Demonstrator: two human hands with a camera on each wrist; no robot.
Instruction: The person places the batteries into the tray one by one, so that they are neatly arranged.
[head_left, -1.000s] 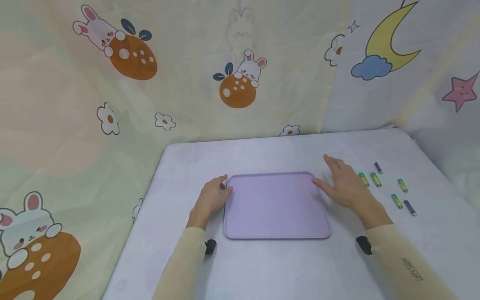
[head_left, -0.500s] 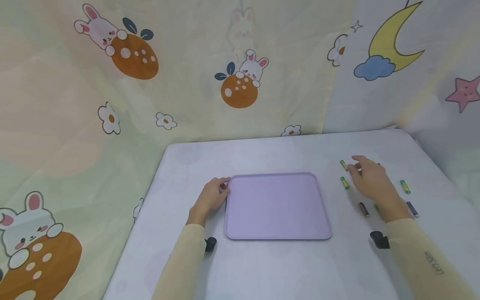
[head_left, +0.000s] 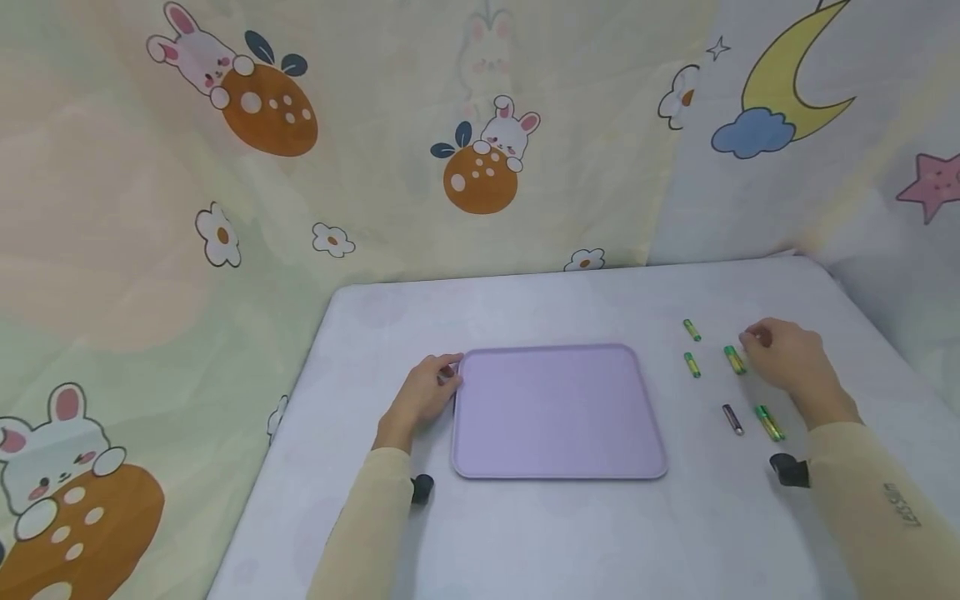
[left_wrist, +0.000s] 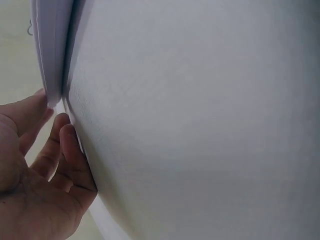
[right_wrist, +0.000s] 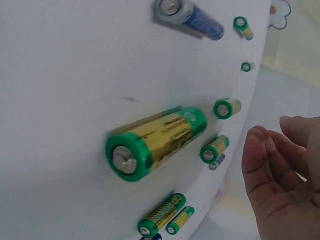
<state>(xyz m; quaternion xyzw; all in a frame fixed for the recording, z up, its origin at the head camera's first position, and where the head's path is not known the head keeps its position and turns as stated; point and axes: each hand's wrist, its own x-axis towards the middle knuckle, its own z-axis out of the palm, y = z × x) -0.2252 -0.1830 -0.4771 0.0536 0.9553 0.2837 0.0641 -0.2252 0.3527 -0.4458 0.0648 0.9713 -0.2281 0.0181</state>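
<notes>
Batteries everywhere on the right side of the bench [head_left: 525, 533], which is draped in a pale cloth. Head view shows the right hand [head_left: 783, 360] sitting among them, fingers loosely curled, fingertips just beside a green-and-yellow battery [head_left: 734, 359]. From the right wrist view the right hand's grip [right_wrist: 280, 185] looks relaxed and narrow, holding nothing as far as I can tell, though the thumb side is cut off there, so I wouldn't swear to it. Two more green batteries [head_left: 692, 330] [head_left: 692, 365] lie a bit further toward the tray, and a dark one [head_left: 732, 418] plus another green one [head_left: 769, 422] sit closer to the person.

Left hand [head_left: 424, 397] is at the far-left corner of the lavender tray [head_left: 555, 412], fingers curled against the rim; the left wrist view shows the fingertips [left_wrist: 65, 135] tucked right at the tray edge, so that grip is holding the tray steady.

My take on doing this bit well: batteries roll, so come down on the nearest one from above, and pinch it across the barrel with thumb and forefinger rather than nudging it from the end. Keep the left hand planted on the tray so it doesn't skate on the cloth.
</notes>
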